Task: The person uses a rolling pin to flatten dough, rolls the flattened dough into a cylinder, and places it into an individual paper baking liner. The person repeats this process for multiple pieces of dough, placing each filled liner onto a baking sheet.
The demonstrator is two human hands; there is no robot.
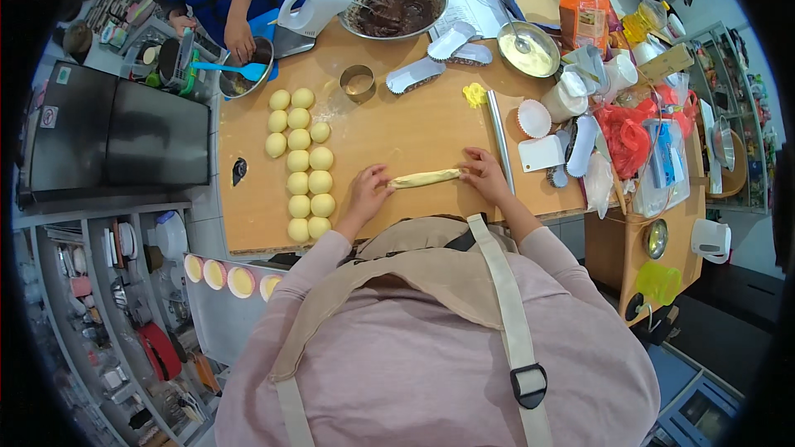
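Note:
A thin pale-yellow dough roll (425, 179) lies crosswise on the wooden table (406, 128) in front of me. My left hand (370, 192) has its fingertips closed at the roll's left end. At the opposite end, my right hand (485, 175) grips the dough between thumb and fingers. Several round dough balls (320, 159) sit in rows to the left of my left hand. Just beyond my right hand, a metal rolling pin (499, 134) lies lengthwise. A metal ring cutter (358, 83) stands farther back.
At the back are a steel bowl of dark mixture (396, 4) and a white hand mixer (316, 7). A co-worker's hand (240, 40) is over a smaller bowl (248, 74). Paper moulds (414, 74), a cream bowl (528, 51) and bags (623, 134) crowd the right side.

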